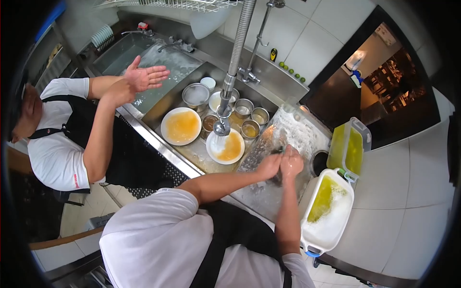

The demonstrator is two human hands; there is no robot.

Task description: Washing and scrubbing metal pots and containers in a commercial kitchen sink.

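Note:
My left hand (269,167) and my right hand (292,165) are fisted side by side above a wet, foamy steel sink section (252,187). Between the curled fingers shows a bit of a small dark greenish item (283,149); most of it is hidden, and its kind is unclear. To the left, a white plate (218,144) with orange residue lies under the spray head (221,126), water falling on it. Beside it is a second white plate (180,126) with similar residue. White suds (299,126) cover the surface beyond my hands.
Several small steel bowls (244,107) and a larger steel bowl (196,94) stand behind the plates. At right are a white tub (327,237) of foamy yellow-green liquid, a clear plastic container (338,142) and a dark round vessel (319,162). A co-worker (68,144) stands left beside a water-filled sink (144,57).

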